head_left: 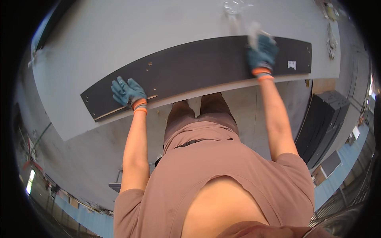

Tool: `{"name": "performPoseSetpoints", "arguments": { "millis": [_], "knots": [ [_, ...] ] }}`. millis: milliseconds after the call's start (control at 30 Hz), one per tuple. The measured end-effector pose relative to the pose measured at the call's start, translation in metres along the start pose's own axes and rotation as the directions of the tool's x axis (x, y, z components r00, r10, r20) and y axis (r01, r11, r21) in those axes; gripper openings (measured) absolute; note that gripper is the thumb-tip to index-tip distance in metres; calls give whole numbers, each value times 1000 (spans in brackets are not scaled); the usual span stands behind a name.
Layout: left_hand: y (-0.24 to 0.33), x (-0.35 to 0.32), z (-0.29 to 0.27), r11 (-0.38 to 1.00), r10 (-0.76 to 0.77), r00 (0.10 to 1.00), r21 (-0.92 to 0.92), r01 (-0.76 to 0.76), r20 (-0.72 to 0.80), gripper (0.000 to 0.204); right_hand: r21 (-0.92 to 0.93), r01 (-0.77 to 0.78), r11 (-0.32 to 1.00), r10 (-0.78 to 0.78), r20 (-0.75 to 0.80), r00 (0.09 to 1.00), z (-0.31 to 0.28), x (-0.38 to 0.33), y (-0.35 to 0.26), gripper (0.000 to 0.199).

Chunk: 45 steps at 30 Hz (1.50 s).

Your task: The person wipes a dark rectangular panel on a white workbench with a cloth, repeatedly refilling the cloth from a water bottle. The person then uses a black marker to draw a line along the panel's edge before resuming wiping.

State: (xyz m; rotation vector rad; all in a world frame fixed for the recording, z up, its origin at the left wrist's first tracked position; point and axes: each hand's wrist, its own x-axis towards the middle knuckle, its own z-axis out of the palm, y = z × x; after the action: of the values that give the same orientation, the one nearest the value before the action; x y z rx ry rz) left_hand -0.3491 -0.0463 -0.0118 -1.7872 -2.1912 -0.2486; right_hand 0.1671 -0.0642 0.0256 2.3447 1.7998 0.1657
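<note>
A long dark grey board (198, 63) lies across the pale work table (158, 27) in front of me, with a pale wooden edge facing my body. Drilled holes show near its ends and left of its middle, and a small white label (292, 64) sits toward its right end. My left hand (127, 92), in a blue-green work glove with an orange cuff, rests on the left part with fingers spread. On the right part, my right hand (263, 52), gloved alike and blurred by motion, grips a white crumpled cloth (254, 32) at the far edge.
Clear crumpled plastic (235, 7) lies on the table's far side. Small bagged items hang or lie by its right edge (331, 41). A stack of dark boards (322, 121) stands to the right below the table, and my legs are close to the near edge.
</note>
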Motion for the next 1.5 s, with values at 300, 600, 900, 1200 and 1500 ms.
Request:
{"name": "performPoseSetpoints", "arguments": {
  "millis": [300,600,900,1200,1500],
  "knots": [
    [7,0,-6,999,-34,999,0,34,9,50,390,179,903,-136,-136,981,-26,-3,-205,89],
    [3,2,-1,997,-51,998,-51,54,45,49,428,597,679,-508,-314,802,-62,-26,-334,71],
    [6,3,-3,1000,-25,999,-1,25,41,49,124,-79,989,101,-177,979,35,-3,8,80],
    [7,4,-2,1000,-17,999,-6,18,48,51,525,448,724,-362,-264,894,-36,-88,-293,89],
    [1,-1,-4,998,-31,999,-53,33,43,50,250,238,939,-196,-180,964,-1,-61,-150,78]
  ]
}}
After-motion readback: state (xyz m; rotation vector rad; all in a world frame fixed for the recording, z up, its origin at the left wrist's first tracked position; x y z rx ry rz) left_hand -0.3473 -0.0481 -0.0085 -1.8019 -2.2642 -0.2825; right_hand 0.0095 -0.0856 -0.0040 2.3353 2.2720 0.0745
